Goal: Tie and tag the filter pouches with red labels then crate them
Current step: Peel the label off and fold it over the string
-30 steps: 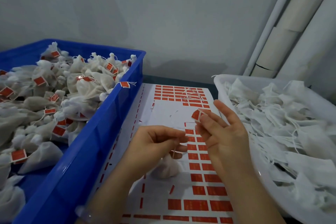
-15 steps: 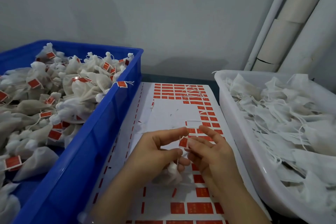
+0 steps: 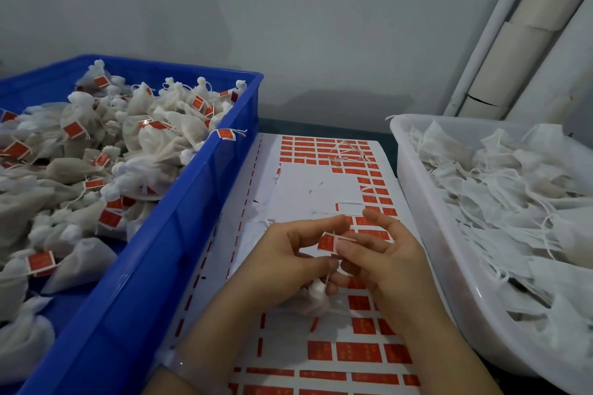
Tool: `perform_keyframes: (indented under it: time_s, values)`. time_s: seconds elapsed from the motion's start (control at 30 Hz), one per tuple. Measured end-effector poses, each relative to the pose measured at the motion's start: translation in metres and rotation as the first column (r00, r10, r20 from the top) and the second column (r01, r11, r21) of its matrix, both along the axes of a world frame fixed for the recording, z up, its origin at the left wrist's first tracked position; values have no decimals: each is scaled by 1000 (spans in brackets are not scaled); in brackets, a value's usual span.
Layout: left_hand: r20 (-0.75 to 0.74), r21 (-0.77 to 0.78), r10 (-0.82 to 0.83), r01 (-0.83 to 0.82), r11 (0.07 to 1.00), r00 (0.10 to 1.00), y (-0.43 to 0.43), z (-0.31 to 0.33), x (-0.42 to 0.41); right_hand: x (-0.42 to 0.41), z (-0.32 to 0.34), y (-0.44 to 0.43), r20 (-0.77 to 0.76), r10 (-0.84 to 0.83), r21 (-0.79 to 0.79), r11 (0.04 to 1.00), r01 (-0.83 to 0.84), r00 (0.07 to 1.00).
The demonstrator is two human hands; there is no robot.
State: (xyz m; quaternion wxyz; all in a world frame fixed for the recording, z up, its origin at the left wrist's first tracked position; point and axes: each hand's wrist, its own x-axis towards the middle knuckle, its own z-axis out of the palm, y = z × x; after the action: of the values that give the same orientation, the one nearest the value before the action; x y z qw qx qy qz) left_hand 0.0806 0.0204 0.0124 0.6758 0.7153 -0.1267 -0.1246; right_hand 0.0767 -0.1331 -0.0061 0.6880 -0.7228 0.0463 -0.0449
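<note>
My left hand (image 3: 288,261) and my right hand (image 3: 382,261) meet over the white label sheet (image 3: 301,189). Between their fingertips sits a red label (image 3: 326,242) with the pouch's white string across it. My right thumb presses on the label. The tied white filter pouch (image 3: 316,293) hangs under my left fingers and rests on the sheet; my left hand pinches its string. On the left, the blue crate (image 3: 192,202) is heaped with tagged pouches (image 3: 96,157). To the right a white tub (image 3: 426,224) holds untagged pouches (image 3: 513,196).
Rows of red labels (image 3: 356,351) remain on the sheet near me and at its far end (image 3: 324,151). A grey wall rises behind, with pale pipes (image 3: 513,42) at the far right. Loose string bits lie on the sheet.
My right hand brought the red label down and left to meet my left hand. The label now lies against the string between both hands' fingertips. The camera view shifted slightly.
</note>
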Motion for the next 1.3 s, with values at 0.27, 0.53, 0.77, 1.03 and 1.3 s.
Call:
perform_keyframes:
  time_s: [0.27, 0.53, 0.77, 1.03, 1.3]
  values:
    - [22, -6, -6, 7, 1000, 1000, -1, -3, 0, 1, -2, -2, 5, -31, -59, 998, 32, 999]
    - [21, -17, -36, 37, 999, 999, -1, -3, 0, -2, -2, 0, -6, -42, -88, 995, 42, 999]
    - [28, -8, -40, 40, 999, 999, -1, -5, 0, -3, 0, 4, -17, -71, -80, 994, 70, 997]
    - [49, -14, -41, 42, 999, 998, -2, -4, -1, -3, -4, 5, 7, -64, -62, 996, 64, 998]
    - [67, 33, -26, 24, 999, 997, -3, -5, -1, -3, -6, 6, 13, -85, -15, 996, 85, 996]
